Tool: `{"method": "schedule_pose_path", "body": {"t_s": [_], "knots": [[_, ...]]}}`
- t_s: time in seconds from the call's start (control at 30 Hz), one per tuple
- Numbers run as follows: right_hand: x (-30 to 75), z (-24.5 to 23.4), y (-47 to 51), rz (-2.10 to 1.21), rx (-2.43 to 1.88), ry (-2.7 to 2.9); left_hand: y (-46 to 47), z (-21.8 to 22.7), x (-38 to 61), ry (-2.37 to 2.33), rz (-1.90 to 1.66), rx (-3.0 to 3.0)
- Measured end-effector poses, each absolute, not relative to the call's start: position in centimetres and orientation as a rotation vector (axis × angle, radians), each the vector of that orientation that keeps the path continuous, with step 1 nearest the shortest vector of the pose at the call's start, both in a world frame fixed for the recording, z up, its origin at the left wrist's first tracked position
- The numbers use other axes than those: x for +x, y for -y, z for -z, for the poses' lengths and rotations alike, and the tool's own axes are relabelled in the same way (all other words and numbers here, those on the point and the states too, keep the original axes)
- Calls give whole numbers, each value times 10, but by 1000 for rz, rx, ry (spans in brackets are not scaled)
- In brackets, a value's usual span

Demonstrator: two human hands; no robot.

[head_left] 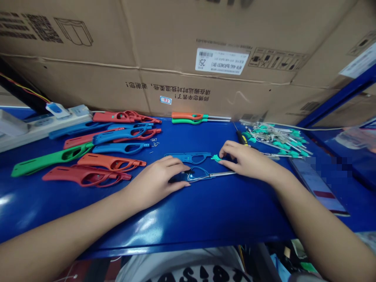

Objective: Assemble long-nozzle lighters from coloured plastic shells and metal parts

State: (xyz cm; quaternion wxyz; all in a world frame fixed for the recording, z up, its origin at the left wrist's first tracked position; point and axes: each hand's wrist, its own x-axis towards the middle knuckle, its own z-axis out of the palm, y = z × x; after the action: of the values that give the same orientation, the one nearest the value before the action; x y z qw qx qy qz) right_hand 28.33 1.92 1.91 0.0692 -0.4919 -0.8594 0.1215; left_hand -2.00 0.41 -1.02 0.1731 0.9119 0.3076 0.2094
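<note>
On the blue tabletop, my left hand (158, 180) grips a blue lighter shell (200, 172) that has wires inside and a metal tube (225, 173) reaching right. Between the thumb and fingers of my right hand (245, 158) is a small teal plastic piece (216, 158), just above that tube. Another blue shell half (188, 157) lies flat behind the first. Part of the gripped shell is hidden by my left fingers.
Red, blue, green and orange lighter shells (108, 160) pile up at left, near small screws (154, 143) and a power strip (41, 127). Finished-looking lighters (188, 116) lie at back. A screwdriver (242, 138), teal-and-metal parts (279, 139) and a phone (317, 186) are at right; cardboard (176, 58) stands behind.
</note>
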Motion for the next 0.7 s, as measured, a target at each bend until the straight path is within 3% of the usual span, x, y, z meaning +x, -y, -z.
{"method": "schedule_pose_path", "body": {"t_s": [0.4, 0.7], "knots": [[249, -17, -3, -709, -1070, 2450, 0, 12, -18, -882, -608, 2532], [236, 1, 0, -705, -1053, 2493, 1, 9, -15, -951, -605, 2455]]}}
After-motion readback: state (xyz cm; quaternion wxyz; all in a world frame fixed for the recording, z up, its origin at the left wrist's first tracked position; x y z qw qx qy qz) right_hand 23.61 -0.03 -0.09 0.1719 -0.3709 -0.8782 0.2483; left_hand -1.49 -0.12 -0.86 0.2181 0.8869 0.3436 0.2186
